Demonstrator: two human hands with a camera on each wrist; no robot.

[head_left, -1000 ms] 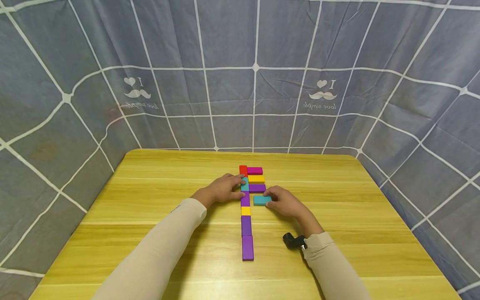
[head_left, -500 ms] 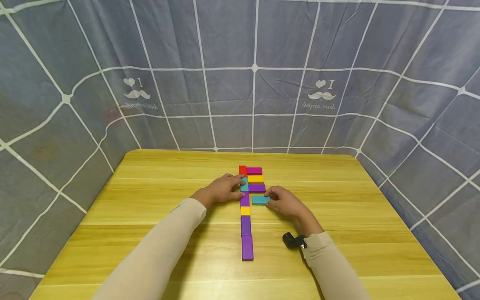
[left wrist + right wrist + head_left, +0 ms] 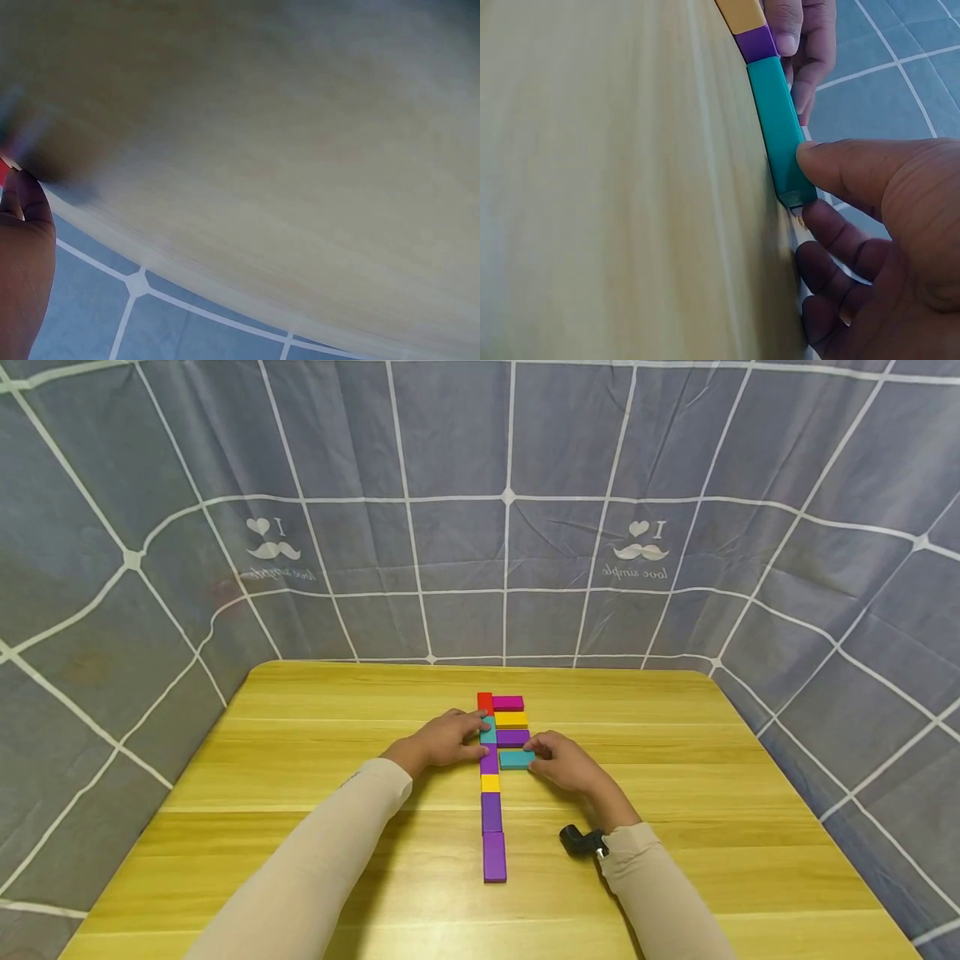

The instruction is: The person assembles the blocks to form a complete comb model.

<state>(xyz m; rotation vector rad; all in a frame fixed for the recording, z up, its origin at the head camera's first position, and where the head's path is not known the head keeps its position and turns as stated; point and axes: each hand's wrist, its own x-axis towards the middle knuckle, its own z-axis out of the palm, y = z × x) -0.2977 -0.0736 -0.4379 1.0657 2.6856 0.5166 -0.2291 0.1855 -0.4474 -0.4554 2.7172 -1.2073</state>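
Note:
Flat coloured blocks form a column running away from me in the head view. My left hand (image 3: 450, 739) comes from the left and touches it with spread fingers. Its fingertips lie on the column's teal block (image 3: 488, 732) and near the red block (image 3: 485, 702), the thumb on a purple block (image 3: 489, 762). My right hand (image 3: 564, 764) pinches the right end of a loose teal block (image 3: 514, 761) between thumb and fingers. That block lies crosswise, its left end right at the column. In the right wrist view, the thumb (image 3: 840, 166) is on its side.
Magenta (image 3: 508, 702), yellow (image 3: 512, 720) and purple (image 3: 513, 738) blocks lie crosswise right of the column. Nearer me the column continues with a yellow block (image 3: 490, 783) and two purple ones. A wooden table (image 3: 315, 860) carries everything; a grey checked curtain (image 3: 450, 543) surrounds its back and sides.
My right hand has slid the loose teal block left until its end meets the column. The left hand has stayed in place on the column.

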